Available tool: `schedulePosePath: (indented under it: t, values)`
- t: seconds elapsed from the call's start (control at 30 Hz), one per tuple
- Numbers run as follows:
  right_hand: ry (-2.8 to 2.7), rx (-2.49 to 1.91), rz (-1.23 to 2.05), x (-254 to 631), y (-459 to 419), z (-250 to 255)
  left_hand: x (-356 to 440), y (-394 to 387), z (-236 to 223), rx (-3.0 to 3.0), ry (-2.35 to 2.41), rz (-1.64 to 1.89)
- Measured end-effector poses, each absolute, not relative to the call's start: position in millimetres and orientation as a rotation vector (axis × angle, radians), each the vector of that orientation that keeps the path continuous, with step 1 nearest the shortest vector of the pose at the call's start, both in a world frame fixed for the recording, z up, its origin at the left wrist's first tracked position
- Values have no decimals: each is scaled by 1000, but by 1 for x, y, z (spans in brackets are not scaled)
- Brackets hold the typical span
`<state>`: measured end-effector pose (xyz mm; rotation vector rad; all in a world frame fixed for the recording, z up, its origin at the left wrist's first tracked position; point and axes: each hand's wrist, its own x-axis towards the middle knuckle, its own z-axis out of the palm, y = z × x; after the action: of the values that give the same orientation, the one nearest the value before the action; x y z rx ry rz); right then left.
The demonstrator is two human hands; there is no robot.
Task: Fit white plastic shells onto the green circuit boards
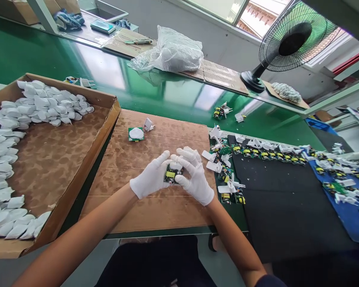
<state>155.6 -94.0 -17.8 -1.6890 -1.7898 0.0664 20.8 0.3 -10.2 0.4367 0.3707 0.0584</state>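
Note:
Both of my hands wear white gloves and meet over the cardboard sheet (pixel 122 203). Between them is a small green circuit board (pixel 171 174) with a yellow-wrapped part facing me. My left hand (pixel 151 177) grips the board from its left side. On the right side, my right hand (pixel 196 179) has its thumb and fingers closed round the same board. Some white material shows at the board's top, partly hidden by the fingers. Farther back on the sheet lies another circuit board (pixel 136 134) bearing a white oval pad, with a white plug piece (pixel 148 124) beside it.
At left stands a cardboard tray (pixel 91 153) holding many white pads (pixel 42 103). Circuit boards with white plug pieces (pixel 223 167) crowd the sheet's right edge. More boards (pixel 267 154) line a black mat (pixel 275 195). A fan (pixel 290 44) and plastic bag (pixel 179 52) stand behind.

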Motion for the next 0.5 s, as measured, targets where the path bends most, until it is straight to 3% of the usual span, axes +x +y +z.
schedulePosePath:
  t: [0.5]
  values:
    - [-1981, -1805, -20, 156, -95, -18, 27, -7, -15, 746, 552, 212]
